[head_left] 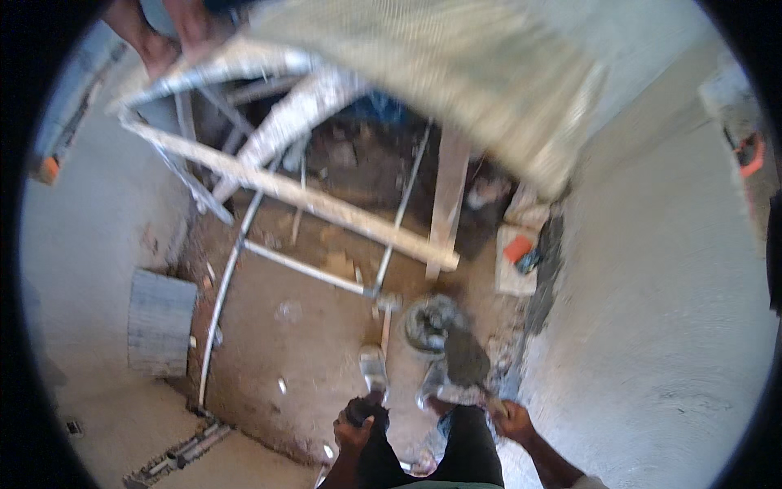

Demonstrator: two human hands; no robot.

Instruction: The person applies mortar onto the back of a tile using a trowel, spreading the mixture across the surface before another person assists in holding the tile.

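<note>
Stretching between grey walls (652,334), brown floor (257,346) underlies the trowel (467,357).

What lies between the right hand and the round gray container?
In the head view, the gray blade of a hand tool lies between the right hand and the container.

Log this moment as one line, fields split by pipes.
Left hand: beside left leg, grip unclear | Right hand: holding trowel | By trowel blade: round tub, grey mix inside | Ahead: wooden frame
</note>
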